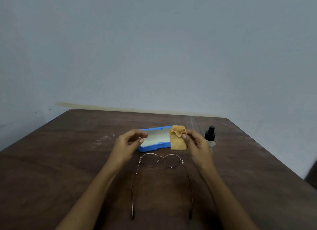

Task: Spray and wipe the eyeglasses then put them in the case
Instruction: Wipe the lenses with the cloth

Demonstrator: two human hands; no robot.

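Thin metal-rimmed eyeglasses [161, 161] lie on the brown table [68, 161] with both temples unfolded toward me. Behind them sits a blue case [154, 146] with a pale inside, its lid not visible. My right hand [195, 142] pinches an orange cloth [178, 141], which hangs over the case's right end. My left hand [128, 142] hovers above the case's left end with loosely curled fingers and holds nothing. A clear spray bottle with a black top [210, 135] stands just right of my right hand.
The table's far edge meets a plain grey wall [154, 49]. Whitish scuff marks [103, 140] show on the wood left of the case. A dark object [311, 176] sits past the table's right edge.
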